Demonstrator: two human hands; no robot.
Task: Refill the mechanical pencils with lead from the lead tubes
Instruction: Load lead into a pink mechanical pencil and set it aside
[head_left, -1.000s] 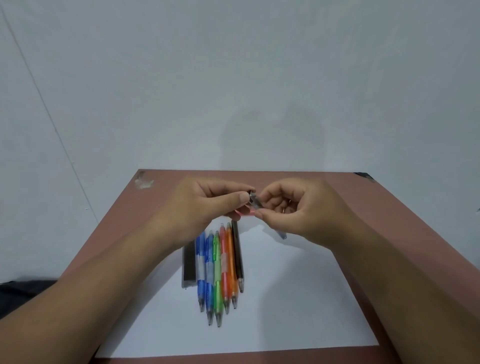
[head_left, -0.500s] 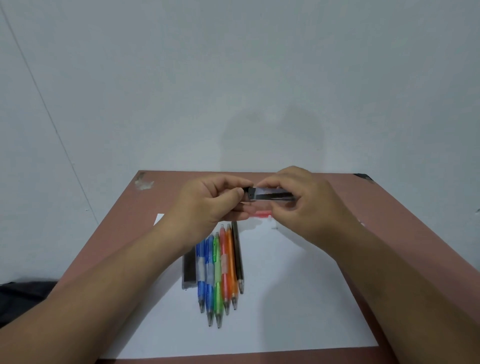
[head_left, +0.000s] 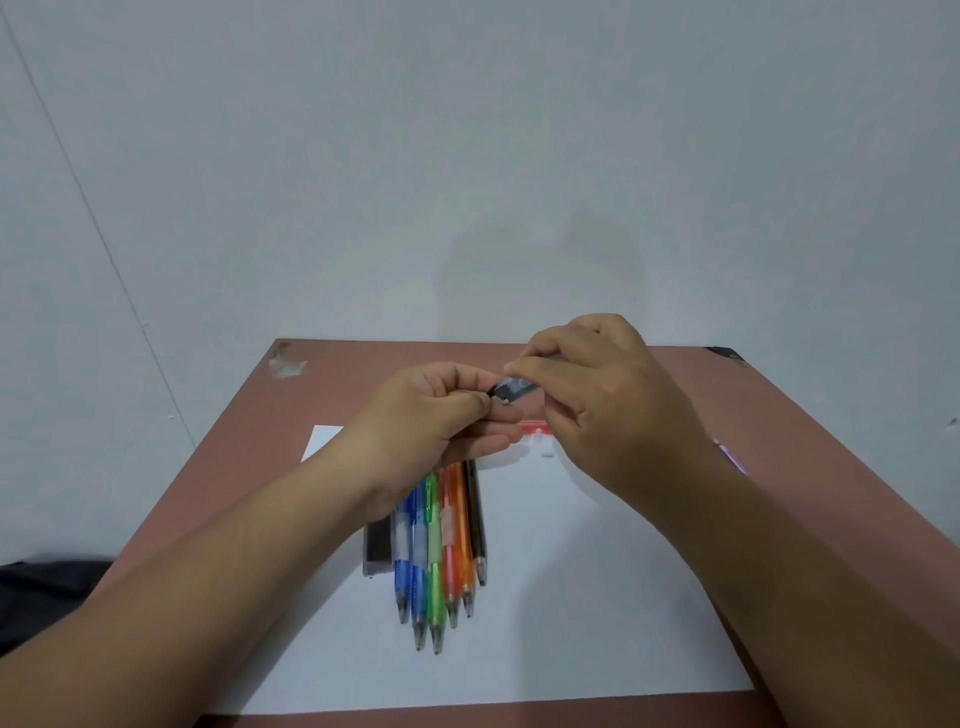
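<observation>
Both hands hold a small dark lead tube (head_left: 516, 389) above the table. My right hand (head_left: 597, 400) pinches the tube's body from above; my left hand (head_left: 441, 410) pinches its left end with thumb and forefinger. Under the hands, part of a pink pencil (head_left: 532, 427) shows on the white paper (head_left: 571, 597), with a small white piece (head_left: 546, 454) beside it. Several mechanical pencils (head_left: 436, 561), blue, green, orange and black, lie side by side on the paper, tips toward me. A second dark lead tube (head_left: 377, 551) lies left of them.
The paper lies on a reddish-brown table (head_left: 779, 441) set against a pale wall. A purple item (head_left: 732, 460) shows at the right, mostly hidden by my right forearm. Dark cloth (head_left: 47, 592) sits beyond the table's left edge.
The lead tube has turned from pointing down to lying roughly level and risen slightly. My right hand lifted and shifted right; my left hand keeps its hold at the tube's left end.
</observation>
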